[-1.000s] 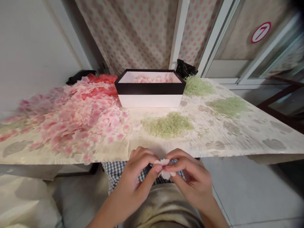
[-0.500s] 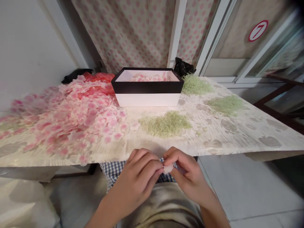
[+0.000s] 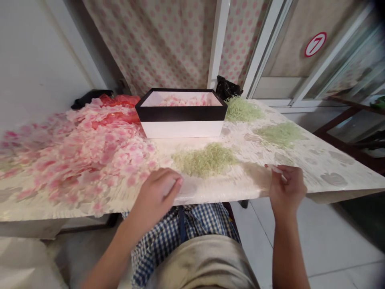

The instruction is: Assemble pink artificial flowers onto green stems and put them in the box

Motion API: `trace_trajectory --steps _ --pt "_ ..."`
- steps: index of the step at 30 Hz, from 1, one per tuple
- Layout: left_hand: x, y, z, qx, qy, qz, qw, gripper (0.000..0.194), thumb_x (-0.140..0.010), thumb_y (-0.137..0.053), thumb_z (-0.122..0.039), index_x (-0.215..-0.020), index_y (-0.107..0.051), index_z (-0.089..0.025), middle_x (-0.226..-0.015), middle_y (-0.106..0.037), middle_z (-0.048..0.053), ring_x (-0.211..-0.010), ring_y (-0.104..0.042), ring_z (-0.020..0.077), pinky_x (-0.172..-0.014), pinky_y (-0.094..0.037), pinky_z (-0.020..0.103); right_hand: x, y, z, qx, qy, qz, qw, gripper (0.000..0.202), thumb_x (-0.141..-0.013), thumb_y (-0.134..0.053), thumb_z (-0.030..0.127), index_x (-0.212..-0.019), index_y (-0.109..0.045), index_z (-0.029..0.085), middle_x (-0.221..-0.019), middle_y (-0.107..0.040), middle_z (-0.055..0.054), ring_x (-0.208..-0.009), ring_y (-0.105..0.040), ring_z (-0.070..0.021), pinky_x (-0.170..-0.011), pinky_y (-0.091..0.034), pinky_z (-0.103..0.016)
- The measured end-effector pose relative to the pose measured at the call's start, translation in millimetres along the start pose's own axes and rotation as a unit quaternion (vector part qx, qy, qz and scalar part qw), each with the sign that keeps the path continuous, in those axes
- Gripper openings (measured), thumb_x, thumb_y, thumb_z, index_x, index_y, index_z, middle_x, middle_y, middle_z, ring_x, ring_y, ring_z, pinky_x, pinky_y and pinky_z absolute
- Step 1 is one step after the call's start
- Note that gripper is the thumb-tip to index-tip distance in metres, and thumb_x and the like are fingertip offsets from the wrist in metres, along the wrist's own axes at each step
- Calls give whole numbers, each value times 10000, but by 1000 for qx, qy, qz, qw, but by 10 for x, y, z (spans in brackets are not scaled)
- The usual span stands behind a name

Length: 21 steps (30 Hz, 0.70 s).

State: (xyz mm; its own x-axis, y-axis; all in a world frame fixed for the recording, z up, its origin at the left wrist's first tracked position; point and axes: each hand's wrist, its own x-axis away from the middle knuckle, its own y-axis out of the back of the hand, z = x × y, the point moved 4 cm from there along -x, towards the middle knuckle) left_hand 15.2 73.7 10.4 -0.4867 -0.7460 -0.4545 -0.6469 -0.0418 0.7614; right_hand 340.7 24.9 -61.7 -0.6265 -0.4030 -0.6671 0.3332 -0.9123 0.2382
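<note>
Over the table's front edge, my left hand is closed, thumb and fingertips together. Whether anything sits in that pinch cannot be made out. It is beside the pile of pink and white artificial petal flowers on the left. My right hand, farther right over the table, pinches a small whitish flower between thumb and fingers. Between the hands, a bit farther back, lies a clump of fine green sprigs. Behind it stands a white box with a black rim, with pink flowers inside.
More green sprigs lie by the box and to the right. A red plastic bag shows among the flowers. A black bag is behind the box. The patterned tablecloth reaches the front edge.
My hands have parted from their shared hold over the lap. The right hand moved right over the table with the flower; the left moved left and slightly forward. The view shifted slightly.
</note>
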Motion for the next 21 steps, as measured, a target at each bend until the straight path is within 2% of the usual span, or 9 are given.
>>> trace_trajectory --steps 3,6,9,14,18,21 --pt "-433 32 339 -69 84 6 994 192 -922 -490 -232 -850 -652 -157 -888 -683 82 -851 -625 236 -794 -449 363 55 -48 -61 31 9 6 999 151 -829 -548 279 -919 -612 176 -828 -705 -75 -752 -692 -236 -627 -492 -329" --pt "-840 -53 546 -68 96 27 993 167 -855 -565 -254 -797 -692 -160 -877 -684 87 -807 -625 240 -777 -456 362 86 -59 -49 48 23 5 999 168 -826 -525 257 -929 -619 165 -832 -698 -80 -724 -671 -222 -595 -467 -305" --pt "-1079 -168 624 -27 91 34 995 143 -781 -641 -240 -664 -688 -172 -799 -667 63 -748 -606 210 -759 -453 338 77 -51 -29 59 33 -1 998 151 -810 -527 236 -904 -618 161 -804 -690 -76 -674 -657 -210 -578 -455 -293" --pt "-1202 -175 686 100 99 -19 990 142 -772 -635 -185 -639 -680 -168 -762 -661 50 -667 -568 155 -683 -442 291 70 -53 -30 63 34 -8 997 138 -815 -518 236 -890 -612 170 -791 -691 -68 -638 -653 -193 -570 -457 -280" --pt "-1203 -144 801 228 132 -49 963 151 -808 -603 -223 -709 -690 -149 -715 -659 49 -492 -488 97 -502 -382 255 84 -60 -45 59 30 -9 998 146 -820 -509 235 -901 -612 172 -809 -693 -70 -660 -662 -195 -571 -461 -274" --pt "-1180 -126 871 304 142 -75 939 128 -780 -658 -261 -753 -713 -148 -746 -671 54 -482 -468 78 -475 -358 246 85 -55 -45 61 31 -13 998 143 -810 -514 228 -892 -616 171 -808 -684 -63 -647 -653 -188 -574 -460 -279"
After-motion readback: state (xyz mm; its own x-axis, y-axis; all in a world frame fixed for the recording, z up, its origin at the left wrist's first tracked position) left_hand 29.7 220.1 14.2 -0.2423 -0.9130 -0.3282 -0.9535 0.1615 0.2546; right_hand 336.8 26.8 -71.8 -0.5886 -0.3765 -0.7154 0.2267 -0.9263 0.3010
